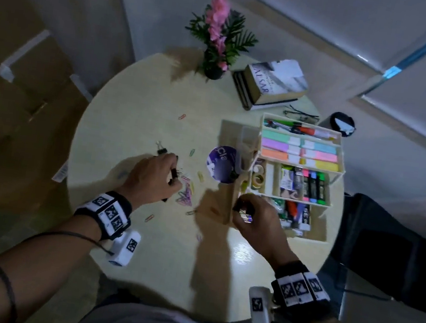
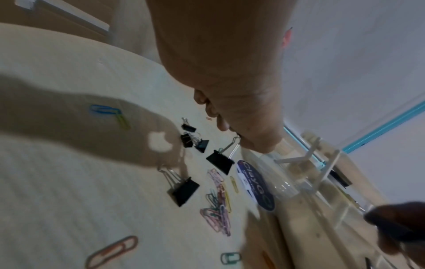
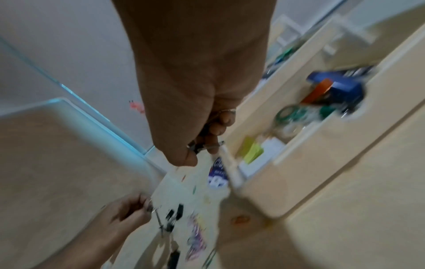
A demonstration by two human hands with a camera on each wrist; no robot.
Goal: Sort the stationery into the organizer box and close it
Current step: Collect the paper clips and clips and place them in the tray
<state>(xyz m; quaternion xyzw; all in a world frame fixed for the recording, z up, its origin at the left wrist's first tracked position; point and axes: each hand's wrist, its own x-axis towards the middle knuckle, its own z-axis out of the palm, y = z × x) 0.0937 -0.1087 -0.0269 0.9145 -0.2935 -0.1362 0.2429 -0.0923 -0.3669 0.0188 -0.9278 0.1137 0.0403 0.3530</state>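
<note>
From the head view, the person's left hand (image 1: 153,177) sits at about 9 o'clock of the open organizer box (image 1: 295,178) on the round table (image 1: 136,112), fingers curled on a black binder clip (image 1: 174,173) above the paper clips (image 1: 185,193), while the right hand (image 1: 256,216) at the box's 7 o'clock corner grasps small clips. The left wrist view shows fingertips (image 2: 255,145) pinching one clip's wire handle, more binder clips (image 2: 184,189) lying at 7 o'clock; the blurred right wrist view shows fingers (image 3: 214,131) clenched round metal clips beside the box's compartments (image 3: 299,116)

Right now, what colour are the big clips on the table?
Black, with silver wire handles; the binder clips show best in the left wrist view.
</note>
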